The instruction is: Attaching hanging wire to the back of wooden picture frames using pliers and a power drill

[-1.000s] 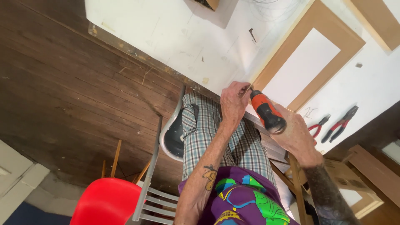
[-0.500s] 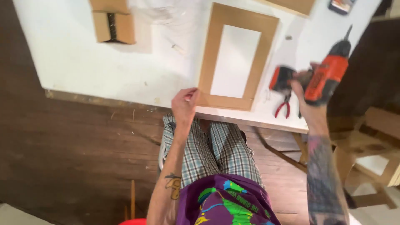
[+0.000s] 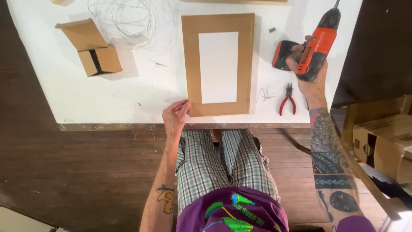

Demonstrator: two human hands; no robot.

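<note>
I see my right hand (image 3: 310,71) clenched around an orange cordless drill (image 3: 315,45), held up over the right end of the white table (image 3: 86,99), bit pointing away from me. My left hand (image 3: 175,116) rests at the table's near edge, fingers pinched at the near left corner of a brown wooden frame (image 3: 218,64) that lies flat between my two hands. Red-handled pliers (image 3: 287,101) lie just below the drill, between frame and right hand. Beyond and to the left of my left hand sit an open cardboard box (image 3: 92,47) and a loose coil of thin wire (image 3: 124,19). Under the table runs a dark plank floor (image 3: 77,172); beside my right forearm stands another cardboard carton (image 3: 384,144).
</note>
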